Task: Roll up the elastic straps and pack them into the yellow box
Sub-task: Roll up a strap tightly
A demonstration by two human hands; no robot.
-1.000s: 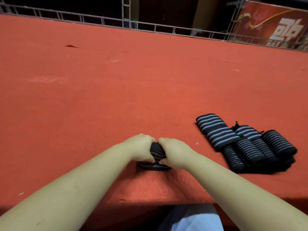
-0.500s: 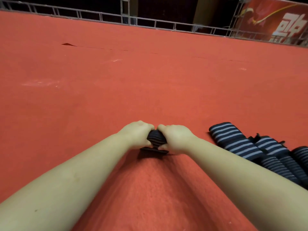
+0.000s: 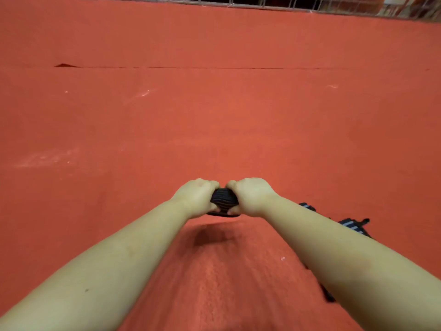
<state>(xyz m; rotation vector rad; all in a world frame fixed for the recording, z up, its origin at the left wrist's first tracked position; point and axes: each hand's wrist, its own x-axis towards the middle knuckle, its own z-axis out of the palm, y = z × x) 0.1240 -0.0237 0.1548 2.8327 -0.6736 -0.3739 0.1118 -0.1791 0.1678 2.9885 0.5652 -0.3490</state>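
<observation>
A rolled black elastic strap with thin grey stripes (image 3: 224,201) is held between both hands, lifted off the red surface, with its shadow below it. My left hand (image 3: 196,198) grips its left end with curled fingers. My right hand (image 3: 251,195) grips its right end the same way. More striped straps (image 3: 350,224) lie on the surface to the right, mostly hidden behind my right forearm. No yellow box is in view.
A wide red felt-covered table (image 3: 214,115) fills the view, with a seam line across its far part. A metal railing (image 3: 238,1) runs along the far edge.
Both hands have lifted the rolled strap off the table and moved it forward. The view has tilted, so the pile of straps on the right slid behind my right forearm.
</observation>
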